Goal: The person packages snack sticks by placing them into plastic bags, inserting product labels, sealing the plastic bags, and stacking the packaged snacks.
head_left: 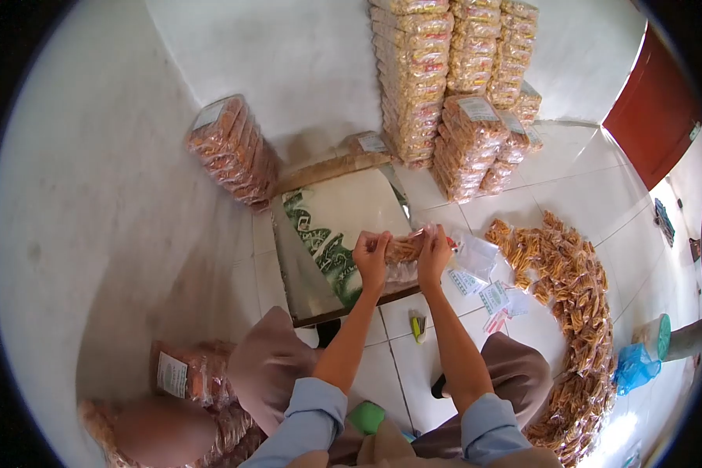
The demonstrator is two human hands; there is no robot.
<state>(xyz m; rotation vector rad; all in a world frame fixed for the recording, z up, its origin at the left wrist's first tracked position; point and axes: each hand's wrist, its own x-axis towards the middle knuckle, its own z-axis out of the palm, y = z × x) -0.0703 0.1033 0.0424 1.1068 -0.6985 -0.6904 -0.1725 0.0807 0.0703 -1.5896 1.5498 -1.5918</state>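
Observation:
A small clear packet of brown sticks (403,249) is stretched between both hands over the right part of a low table (304,299). My left hand (372,253) pinches its left end, and my right hand (434,248) pinches its right end. Just below the packet, more clear plastic packaging (402,273) lies on the table edge. A green and white printed sheet (351,210) covers much of the tabletop. Beside my right hand, clear bags (476,256) and printed labels (494,297) lie on the floor.
Many small snack packets (581,312) curve along the right floor. Tall stacks of packed bags (413,78) stand against the wall, with another stack (230,148) left of the table. A yellow-green tool (418,327) lies near my legs. A blue plastic bag (636,366) sits far right.

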